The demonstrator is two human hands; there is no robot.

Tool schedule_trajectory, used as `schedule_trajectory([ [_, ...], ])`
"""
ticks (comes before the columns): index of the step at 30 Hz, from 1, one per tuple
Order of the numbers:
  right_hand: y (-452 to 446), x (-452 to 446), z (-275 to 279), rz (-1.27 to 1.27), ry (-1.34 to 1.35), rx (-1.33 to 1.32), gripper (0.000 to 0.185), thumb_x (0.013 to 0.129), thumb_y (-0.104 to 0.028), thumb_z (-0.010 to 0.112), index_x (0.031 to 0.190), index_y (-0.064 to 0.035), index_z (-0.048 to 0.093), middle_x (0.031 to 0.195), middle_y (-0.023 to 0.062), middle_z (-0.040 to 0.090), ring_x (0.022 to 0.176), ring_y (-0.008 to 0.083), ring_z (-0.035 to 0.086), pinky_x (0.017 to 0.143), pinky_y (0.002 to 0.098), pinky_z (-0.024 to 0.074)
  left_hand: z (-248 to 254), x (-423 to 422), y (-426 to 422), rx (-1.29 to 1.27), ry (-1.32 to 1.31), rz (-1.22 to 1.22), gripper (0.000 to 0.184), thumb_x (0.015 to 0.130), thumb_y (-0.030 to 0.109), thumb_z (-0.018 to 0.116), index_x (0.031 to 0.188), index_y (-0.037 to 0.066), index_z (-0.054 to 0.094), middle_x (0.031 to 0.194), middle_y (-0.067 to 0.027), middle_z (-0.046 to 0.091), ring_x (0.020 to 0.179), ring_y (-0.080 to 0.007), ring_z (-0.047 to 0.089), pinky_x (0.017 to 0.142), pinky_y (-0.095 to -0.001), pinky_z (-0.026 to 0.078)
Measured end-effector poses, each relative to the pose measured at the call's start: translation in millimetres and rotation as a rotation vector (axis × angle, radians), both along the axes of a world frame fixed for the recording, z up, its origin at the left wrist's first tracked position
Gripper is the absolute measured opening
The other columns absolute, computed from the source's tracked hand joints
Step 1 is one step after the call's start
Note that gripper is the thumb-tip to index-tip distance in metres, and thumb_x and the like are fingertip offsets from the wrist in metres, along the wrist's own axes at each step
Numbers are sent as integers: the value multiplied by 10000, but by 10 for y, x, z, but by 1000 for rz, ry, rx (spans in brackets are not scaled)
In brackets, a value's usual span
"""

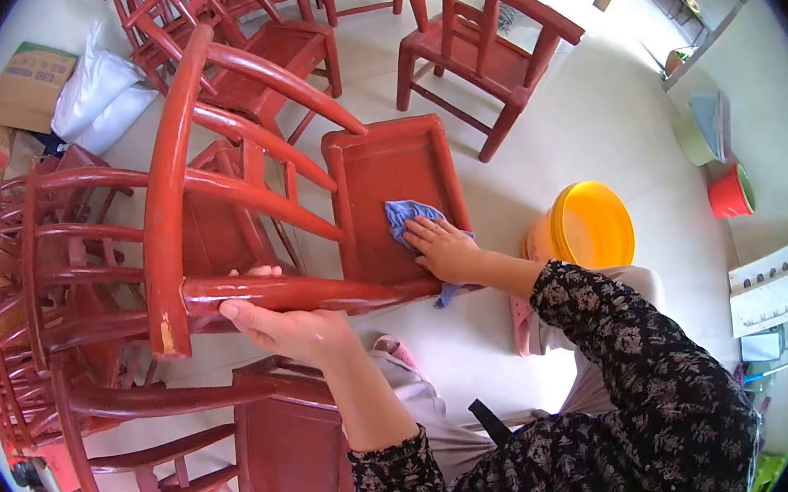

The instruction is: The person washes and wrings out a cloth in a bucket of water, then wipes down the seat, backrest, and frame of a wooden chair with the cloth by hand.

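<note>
A red wooden chair [356,175] is tilted in front of me, its slatted back to the left and its seat facing up. My left hand [297,331] is wrapped around the lower post of the chair's back, thumb on the near side and fingertips showing beyond it. On the seat lies a crumpled blue cloth [400,215]. My right hand [447,246] presses the cloth against the seat panel, and part of the cloth hangs over the near edge. Bare wood shows at the top end of the chair's back.
Several similar red chairs stand at the left, a separate chair [478,40] at the back and another chair [291,449] near my left arm. A yellow bucket [595,225] is by my right knee. White sacks [95,100] and a cardboard box [33,84] sit back left.
</note>
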State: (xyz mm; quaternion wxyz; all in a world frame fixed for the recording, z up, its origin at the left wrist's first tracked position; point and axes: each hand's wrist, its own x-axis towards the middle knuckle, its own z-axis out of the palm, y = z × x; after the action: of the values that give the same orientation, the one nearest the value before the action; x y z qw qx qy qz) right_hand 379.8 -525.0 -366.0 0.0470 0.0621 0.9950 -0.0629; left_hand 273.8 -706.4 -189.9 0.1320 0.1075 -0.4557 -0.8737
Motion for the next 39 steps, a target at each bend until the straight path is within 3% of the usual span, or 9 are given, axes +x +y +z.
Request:
schedule_trajectory([
  [5,317,-448,-36,-9,19,83,491,908,-273,418,1345,-61,346,1418,100,311,1331,243,250,1093,403,178,-5,11,5,-45,-52,-4,525,932,495,355,1084,7,474,867,-43,492,797,-140,469,713,-283,407],
  [12,467,-1207,-84,-18,102,1,474,918,-281,402,1346,-85,353,1434,92,288,1349,228,215,1098,397,173,-29,-4,33,-105,-20,6,557,934,519,332,1048,-7,475,841,-63,492,770,-165,490,691,-303,442],
  [18,704,-1293,73,211,69,125,449,893,-238,420,1316,-87,401,1391,52,364,1271,208,341,1006,379,309,-73,18,31,-268,76,40,546,937,506,333,1011,-11,491,797,-64,496,726,-169,494,652,-307,443],
  [21,797,-1204,36,118,109,199,433,850,-214,463,1265,-93,457,1363,34,398,1200,197,413,951,371,353,-29,0,39,-187,36,44,510,938,485,347,996,-2,489,785,-64,497,709,-164,487,639,-303,427],
  [25,855,-905,88,-101,188,225,335,831,-227,479,1127,-93,558,1176,26,527,1095,209,480,893,367,362,-25,8,23,-144,29,48,468,937,464,368,985,13,484,775,-53,492,696,-156,475,623,-299,410],
  [28,887,-853,271,-355,-72,332,303,849,-266,460,980,-69,650,1024,50,605,1057,222,488,859,335,350,-20,21,-1,-159,5,22,458,935,463,374,983,19,476,774,-47,489,697,-152,472,620,-296,409],
  [31,745,-977,266,-410,-241,377,335,828,-267,481,1021,-41,636,1046,66,597,1054,228,485,861,335,353,-3,20,30,-145,16,15,455,934,466,373,973,24,472,778,-43,484,703,-151,468,619,-291,408],
  [33,593,-1010,123,-530,-72,268,362,776,-205,486,1047,21,567,1066,126,543,1021,262,489,866,349,371,3,25,47,-135,27,18,455,934,469,370,965,27,472,783,-42,480,707,-151,466,618,-289,407],
  [39,700,-850,-115,-342,99,322,449,797,-241,460,1144,42,498,1164,167,501,1069,276,472,891,363,376,-28,30,27,-162,3,13,479,934,484,354,984,23,472,818,-51,483,732,-152,470,640,-294,424],
])
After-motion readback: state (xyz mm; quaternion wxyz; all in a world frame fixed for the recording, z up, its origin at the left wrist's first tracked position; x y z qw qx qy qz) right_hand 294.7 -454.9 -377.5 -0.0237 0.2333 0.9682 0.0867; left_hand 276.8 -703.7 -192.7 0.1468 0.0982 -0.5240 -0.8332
